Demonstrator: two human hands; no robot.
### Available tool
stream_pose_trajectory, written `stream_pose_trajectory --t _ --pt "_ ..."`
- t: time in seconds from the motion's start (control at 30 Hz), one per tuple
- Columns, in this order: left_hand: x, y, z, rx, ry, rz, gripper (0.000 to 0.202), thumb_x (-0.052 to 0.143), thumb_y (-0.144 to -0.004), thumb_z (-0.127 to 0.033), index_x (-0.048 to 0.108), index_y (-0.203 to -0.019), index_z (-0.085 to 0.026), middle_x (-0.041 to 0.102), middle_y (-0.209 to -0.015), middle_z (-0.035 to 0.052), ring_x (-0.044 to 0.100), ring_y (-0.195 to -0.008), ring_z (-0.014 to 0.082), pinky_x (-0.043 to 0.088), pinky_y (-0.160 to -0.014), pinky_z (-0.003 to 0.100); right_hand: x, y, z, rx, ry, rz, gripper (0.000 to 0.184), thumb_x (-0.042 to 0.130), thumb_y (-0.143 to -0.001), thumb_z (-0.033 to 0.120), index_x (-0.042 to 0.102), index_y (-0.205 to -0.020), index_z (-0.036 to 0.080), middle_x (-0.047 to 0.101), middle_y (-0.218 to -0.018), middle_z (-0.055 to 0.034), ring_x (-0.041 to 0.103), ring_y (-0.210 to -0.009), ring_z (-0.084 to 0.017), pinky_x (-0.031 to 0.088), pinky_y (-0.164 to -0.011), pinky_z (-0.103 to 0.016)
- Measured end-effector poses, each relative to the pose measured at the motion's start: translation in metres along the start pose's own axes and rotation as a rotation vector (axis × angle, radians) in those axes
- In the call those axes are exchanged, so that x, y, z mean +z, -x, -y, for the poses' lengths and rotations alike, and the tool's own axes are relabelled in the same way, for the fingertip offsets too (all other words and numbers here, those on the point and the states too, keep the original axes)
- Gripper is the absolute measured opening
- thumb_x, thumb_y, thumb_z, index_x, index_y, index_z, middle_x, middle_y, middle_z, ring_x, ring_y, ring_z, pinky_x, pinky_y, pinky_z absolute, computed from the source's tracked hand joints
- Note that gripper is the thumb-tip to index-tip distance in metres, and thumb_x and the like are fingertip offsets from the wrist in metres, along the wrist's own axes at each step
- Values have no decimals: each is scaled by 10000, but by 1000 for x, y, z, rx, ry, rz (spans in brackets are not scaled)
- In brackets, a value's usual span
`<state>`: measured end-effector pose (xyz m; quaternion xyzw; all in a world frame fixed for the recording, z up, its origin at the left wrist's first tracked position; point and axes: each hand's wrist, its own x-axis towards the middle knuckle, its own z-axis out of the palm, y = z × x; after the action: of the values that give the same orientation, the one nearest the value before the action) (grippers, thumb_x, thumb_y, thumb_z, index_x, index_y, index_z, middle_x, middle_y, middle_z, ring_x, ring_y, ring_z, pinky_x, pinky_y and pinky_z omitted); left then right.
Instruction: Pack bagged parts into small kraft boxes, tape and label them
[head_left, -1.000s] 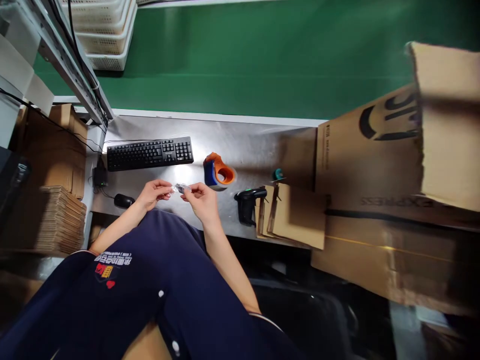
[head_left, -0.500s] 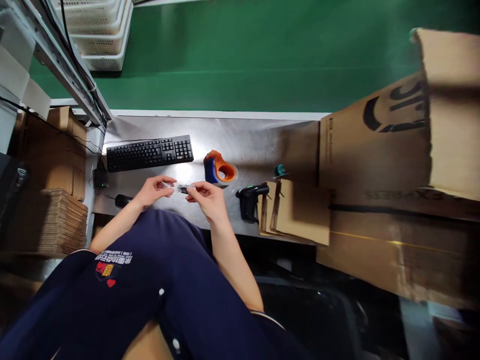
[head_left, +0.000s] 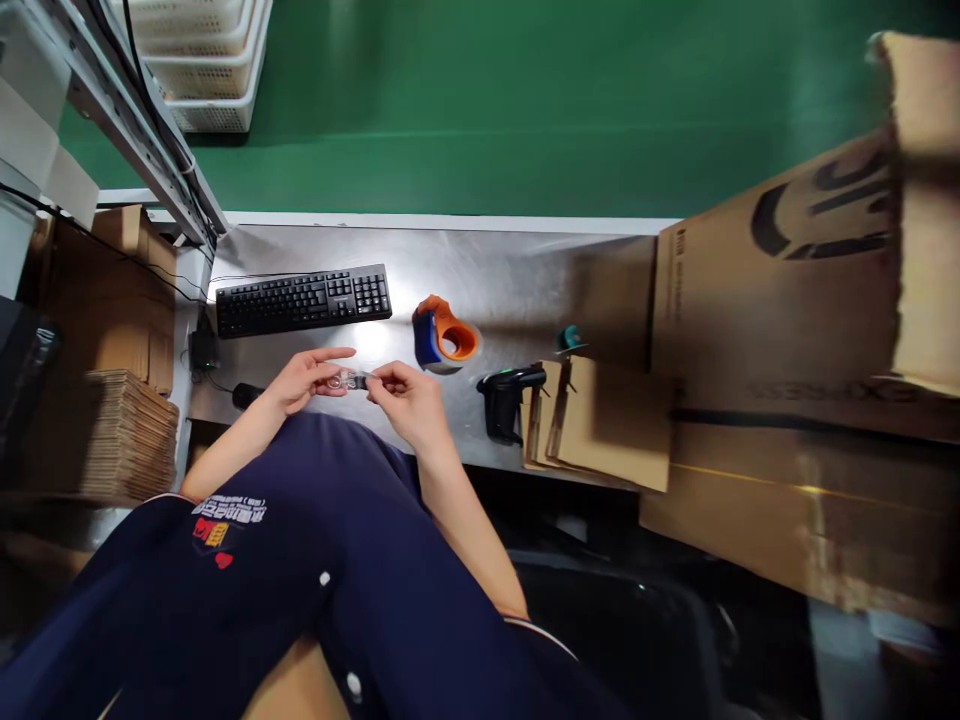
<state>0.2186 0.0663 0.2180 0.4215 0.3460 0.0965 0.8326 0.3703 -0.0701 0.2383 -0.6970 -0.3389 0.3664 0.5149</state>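
Between my two hands is a small clear plastic packet (head_left: 351, 380) with something dark at its right end; its contents are too small to name. My left hand (head_left: 301, 382) has its thumb and lower fingers at the packet's left end, the index finger stretched out above. My right hand (head_left: 411, 402) pinches the dark right end between thumb and fingertips. Just beyond the hands lies a black keyboard (head_left: 304, 302), and a black mouse (head_left: 246, 396) is beside my left wrist. An orange and blue tape dispenser (head_left: 444, 335) stands past my right hand.
A black handheld scanner (head_left: 510, 400) lies beside upright cardboard sheets (head_left: 611, 415) on the metal table (head_left: 517, 270). Large cardboard boxes (head_left: 772, 310) fill the right side. Stacked flat cartons (head_left: 127, 440) are at left. White baskets (head_left: 217, 85) stand on the green surface (head_left: 480, 110) behind.
My hands have come closer together, and the left fingers now meet the clear end of the packet. The camera view has shifted slightly.
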Motion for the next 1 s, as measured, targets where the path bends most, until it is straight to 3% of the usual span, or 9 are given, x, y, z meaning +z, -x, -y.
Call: stream_pose_trajectory --t 0.2,0.33,0.43,0.53,0.63,0.77,0.9,1.0 --pt "3 0 -2 -29 12 56 609 930 -723 -314 753 -1284 -160 824 -957 75 785 -823 190 665 -827 332 2 -2 -5 -26 107 -34 172 666 -838 382 628 -742 244 573 -620 23 479 -548 -147 403 -567 -310" --pt "8 0 -1 -22 63 36 676 907 -728 -211 688 -1368 -190 774 -1292 128 781 -928 206 658 -807 316 3 -2 -4 -24 -31 -47 175 682 -796 405 625 -778 241 677 -812 -24 604 -715 -175 475 -600 -283" --pt "12 2 -2 9 50 11 730 921 -692 -168 659 -1371 -223 701 -1423 124 774 -947 198 654 -777 300 4 -2 -2 -11 -98 -58 201 703 -756 392 578 -714 239 635 -722 0 571 -668 -155 469 -582 -266" --pt "13 4 -3 -7 -22 -31 544 965 -654 -267 715 -1125 -160 783 -1092 73 756 -772 151 630 -689 269 6 -2 -3 -13 -129 -132 215 720 -747 377 566 -706 234 603 -674 25 532 -617 -130 452 -568 -259" --pt "13 5 -3 -25 -71 -67 504 1007 -572 -388 686 -862 -128 702 -721 -18 681 -608 100 582 -613 223 5 -4 -5 15 -194 -115 267 801 -700 379 637 -839 221 626 -724 32 574 -651 -132 473 -571 -257" --pt "12 6 -4 11 -67 -97 546 1018 -518 -443 676 -808 -134 697 -678 -29 661 -587 91 565 -604 219 2 -7 -9 80 -279 71 476 897 -664 419 734 -1055 201 698 -802 5 624 -673 -142 562 -624 -298" --pt "10 9 -6 16 -80 -92 516 1013 -533 -428 689 -805 -132 694 -663 -28 668 -601 100 562 -615 227 0 -8 -11 173 -350 147 460 926 -646 490 780 -959 187 773 -863 -45 701 -693 -168 610 -660 -326" --pt "8 8 -5 -36 -44 -63 520 1019 -521 -415 686 -799 -127 687 -669 -25 662 -599 97 551 -603 217 1 -8 -9 230 -382 174 442 942 -620 493 782 -891 182 777 -794 -42 729 -669 -182 632 -668 -333"
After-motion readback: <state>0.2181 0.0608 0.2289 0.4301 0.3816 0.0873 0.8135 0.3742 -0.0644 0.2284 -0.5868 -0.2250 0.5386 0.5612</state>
